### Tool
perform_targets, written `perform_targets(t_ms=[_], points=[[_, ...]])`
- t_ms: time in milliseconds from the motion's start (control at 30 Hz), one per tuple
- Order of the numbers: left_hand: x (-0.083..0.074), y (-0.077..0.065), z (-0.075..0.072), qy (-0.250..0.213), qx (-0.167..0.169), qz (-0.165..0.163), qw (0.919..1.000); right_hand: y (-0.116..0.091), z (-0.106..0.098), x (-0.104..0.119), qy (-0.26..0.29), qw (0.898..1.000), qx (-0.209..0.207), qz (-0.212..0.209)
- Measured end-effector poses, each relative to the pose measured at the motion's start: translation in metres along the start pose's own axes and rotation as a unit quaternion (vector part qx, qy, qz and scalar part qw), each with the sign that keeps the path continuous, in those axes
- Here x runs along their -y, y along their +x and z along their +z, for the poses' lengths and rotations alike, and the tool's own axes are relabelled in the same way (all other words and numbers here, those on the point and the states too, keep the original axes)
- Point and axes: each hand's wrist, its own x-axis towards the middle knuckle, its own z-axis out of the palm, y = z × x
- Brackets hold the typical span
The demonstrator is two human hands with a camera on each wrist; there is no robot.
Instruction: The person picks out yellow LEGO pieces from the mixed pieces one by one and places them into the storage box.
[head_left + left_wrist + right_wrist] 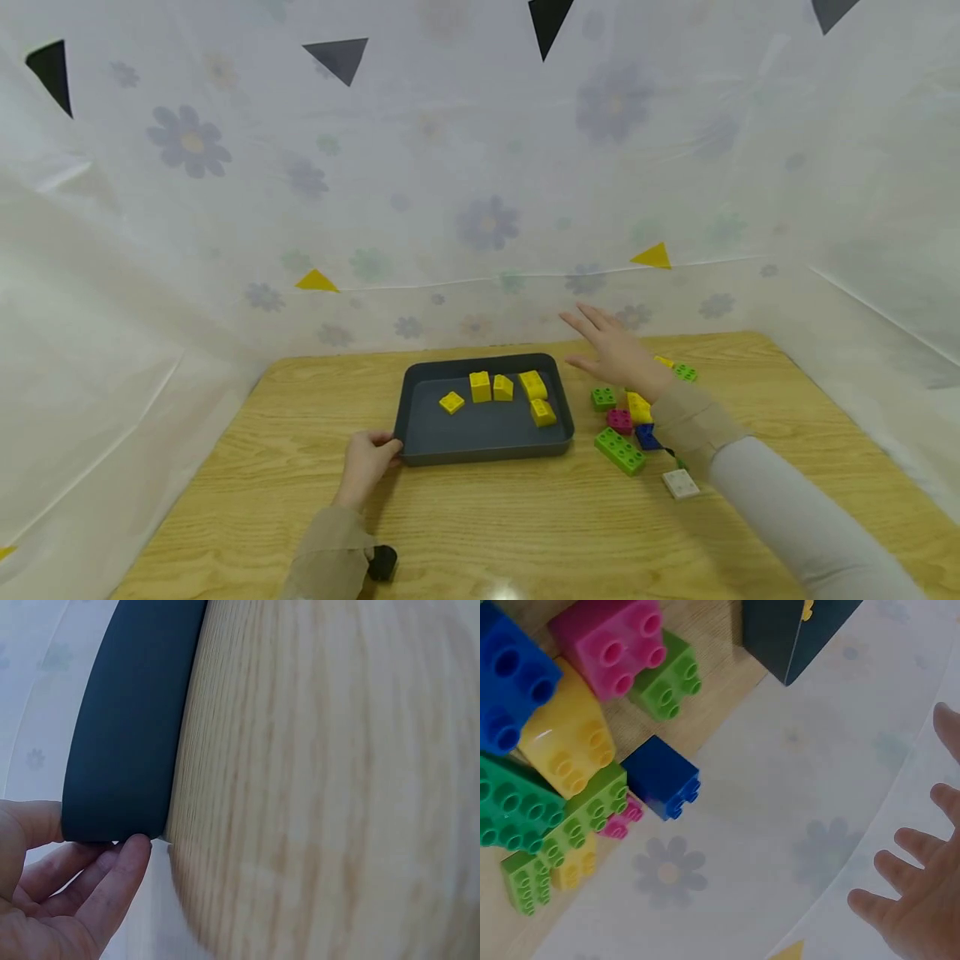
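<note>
A dark grey rectangular tray [472, 435] lies on the table with several yellow toy bricks [480, 387] spread in its back and right parts. My left hand [365, 462] grips the tray's near left corner, its thumb at the rim and a fingertip low against the wall in the left wrist view. To the right of the tray my right hand [621, 357] is raised with its fingers spread, holding nothing. Below and beside it sits a loose group of toy bricks, among them a long light green brick [619, 451], a magenta brick [609, 646] and a yellow brick [568, 729].
A white flat brick [680, 483] lies nearest the front of the group. More green bricks [686, 372] stand farther back, partly hidden by the right arm. Flower-printed sheeting [487, 225] rises behind the wooden table [480, 533]. A black device [382, 563] sits at the left wrist.
</note>
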Motion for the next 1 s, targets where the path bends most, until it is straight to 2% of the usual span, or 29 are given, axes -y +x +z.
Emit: perform_targets(t_ms=[333,433,567,733,867,1000], points=[[0.0,0.0,-0.001,0.004,0.006,0.0,1.0,-0.027,0.006,-0.039,0.057,0.994,0.035,0.083],[0.0,-0.001,-0.001,0.003,0.004,0.003,1.0,-0.035,0.009,-0.045,0.057,0.992,0.046,0.102],[0.0,-0.001,-0.001,0.004,0.002,0.004,1.0,-0.043,0.014,-0.048,0.037,0.989,0.061,0.127],[0.001,-0.001,-0.002,0.007,0.002,0.002,1.0,-0.049,0.02,-0.048,0.049,0.981,0.098,0.16],[0.001,0.0,-0.002,0.005,0.001,0.002,1.0,-0.05,0.026,-0.05,0.062,0.976,0.13,0.163],[0.001,-0.001,-0.002,0.004,0.0,0.004,1.0,-0.051,0.029,-0.05,0.069,0.974,0.144,0.163]])
